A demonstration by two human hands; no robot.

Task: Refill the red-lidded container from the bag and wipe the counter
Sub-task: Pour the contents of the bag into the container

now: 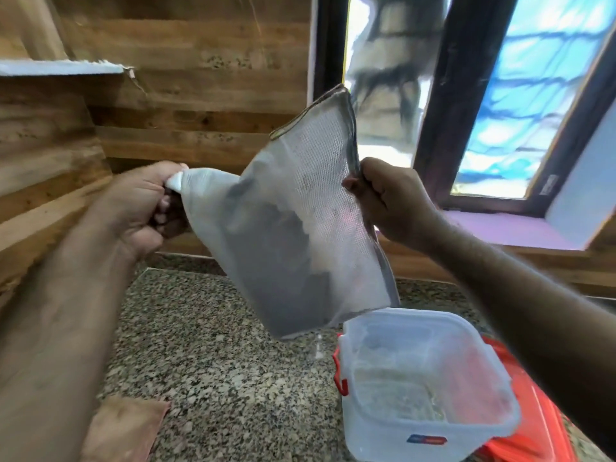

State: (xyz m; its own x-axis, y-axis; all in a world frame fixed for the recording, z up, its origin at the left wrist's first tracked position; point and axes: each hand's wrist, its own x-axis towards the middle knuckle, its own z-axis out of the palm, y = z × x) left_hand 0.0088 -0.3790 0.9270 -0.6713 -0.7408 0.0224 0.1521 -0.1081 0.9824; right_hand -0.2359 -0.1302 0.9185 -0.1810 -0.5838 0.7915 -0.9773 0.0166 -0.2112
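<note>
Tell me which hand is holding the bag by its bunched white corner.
The left hand: it grips the bag's bunched white corner, while the right hand pinches the flat dark-trimmed side edge.

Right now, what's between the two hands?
In the head view, only the bag stretches between them. The left hand grips one end and the right hand pinches its edge, tilting it above the open container.
</note>
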